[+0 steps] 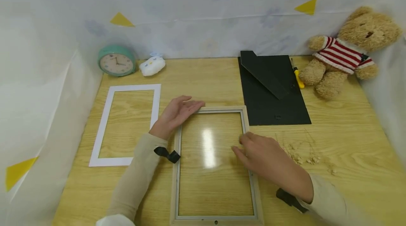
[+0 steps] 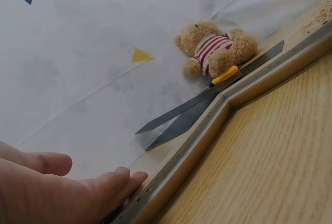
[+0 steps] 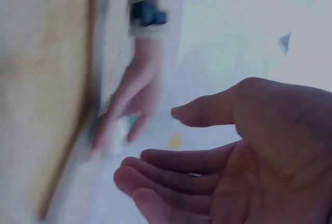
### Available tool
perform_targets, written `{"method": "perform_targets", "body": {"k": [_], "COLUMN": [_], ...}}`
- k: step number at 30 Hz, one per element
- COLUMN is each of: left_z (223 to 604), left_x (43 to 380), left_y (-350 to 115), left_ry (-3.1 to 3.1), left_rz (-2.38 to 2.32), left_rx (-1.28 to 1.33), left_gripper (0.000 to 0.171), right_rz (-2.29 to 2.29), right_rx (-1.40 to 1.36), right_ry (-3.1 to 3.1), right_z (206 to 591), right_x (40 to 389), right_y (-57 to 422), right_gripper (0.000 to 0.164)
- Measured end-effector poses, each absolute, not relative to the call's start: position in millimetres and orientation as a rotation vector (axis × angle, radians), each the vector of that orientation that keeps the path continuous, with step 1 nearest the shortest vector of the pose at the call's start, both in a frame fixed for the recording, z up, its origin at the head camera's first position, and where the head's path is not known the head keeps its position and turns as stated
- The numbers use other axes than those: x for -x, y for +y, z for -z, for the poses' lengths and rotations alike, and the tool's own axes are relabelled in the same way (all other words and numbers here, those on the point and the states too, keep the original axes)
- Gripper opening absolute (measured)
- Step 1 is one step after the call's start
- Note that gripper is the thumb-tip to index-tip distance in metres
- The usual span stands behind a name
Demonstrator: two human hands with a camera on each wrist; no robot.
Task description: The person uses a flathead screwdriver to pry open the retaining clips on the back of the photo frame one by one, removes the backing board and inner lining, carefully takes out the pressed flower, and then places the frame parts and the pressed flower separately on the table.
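A light wooden picture frame (image 1: 256, 183) lies on the table, its inner ledge facing up. A bright streak of light reflects within it, as on a clear pane. At its far left corner my left hand (image 1: 177, 115) rests along the edge with straight fingers, and the left wrist view shows those fingertips (image 2: 137, 176) right at the frame's side. My right hand (image 1: 269, 157) hovers over the right side of the frame. In the right wrist view its palm (image 3: 249, 182) holds nothing, thumb apart from loosely bent fingers.
Left lies a white mat border (image 1: 95, 161). A black backing board with stand (image 1: 272, 113) and a yellow-handled screwdriver (image 1: 299, 80) lie at the back right, beside a teddy bear (image 1: 342, 57). Dried sprigs (image 1: 312, 159) lie right; a teal clock (image 1: 116, 62) and white pouch (image 1: 153, 66) stand back left.
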State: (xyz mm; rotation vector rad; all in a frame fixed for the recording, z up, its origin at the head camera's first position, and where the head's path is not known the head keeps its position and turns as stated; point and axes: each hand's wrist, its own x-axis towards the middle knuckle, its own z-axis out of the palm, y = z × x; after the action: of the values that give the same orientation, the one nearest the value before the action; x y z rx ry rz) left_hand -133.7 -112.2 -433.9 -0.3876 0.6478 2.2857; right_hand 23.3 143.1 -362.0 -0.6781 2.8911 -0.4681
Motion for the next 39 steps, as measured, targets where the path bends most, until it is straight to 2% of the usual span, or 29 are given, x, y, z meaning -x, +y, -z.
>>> {"method": "perform_targets", "body": {"k": [5,8,11,14,20,28,39], "left_z": [438.0,439.2,440.3,442.4,447.1,450.1,448.6], "left_x": [132.4,132.5,136.4,142.0,143.0,133.9,129.2], "left_y": [-109.9,-104.6,-94.5,-83.8,-68.2,-53.1,-45.2], "left_ry": [0.612,0.469,0.330,0.285,0.347,0.473,0.591], "left_rz": [-2.305,-2.306,-2.270,-2.238,-2.221,-2.239,-2.277], "left_rx": [0.436,0.533,0.581,0.572,0.578,0.525,0.516], "left_gripper": [0.066,0.066,0.068,0.068,0.060,0.056,0.059], "right_rz": [0.367,0.286,0.238,0.211,0.076,-0.108,-0.087], "right_rx": [1.429,1.653,1.574,1.337,1.052,1.088,1.060], "right_ry": [2.818,2.643,2.474,2.355,2.269,2.172,2.192], "right_z": [329.9,331.7,343.5,358.3,377.6,382.3,386.7], "right_x": [22.0,49.6,73.7,92.0,104.8,102.2,103.7], "right_y": [66.8,20.5,-14.6,-38.5,-63.0,-67.2,-71.2], "right_gripper": [0.023,0.032,0.039,0.043,0.051,0.030,0.030]}}
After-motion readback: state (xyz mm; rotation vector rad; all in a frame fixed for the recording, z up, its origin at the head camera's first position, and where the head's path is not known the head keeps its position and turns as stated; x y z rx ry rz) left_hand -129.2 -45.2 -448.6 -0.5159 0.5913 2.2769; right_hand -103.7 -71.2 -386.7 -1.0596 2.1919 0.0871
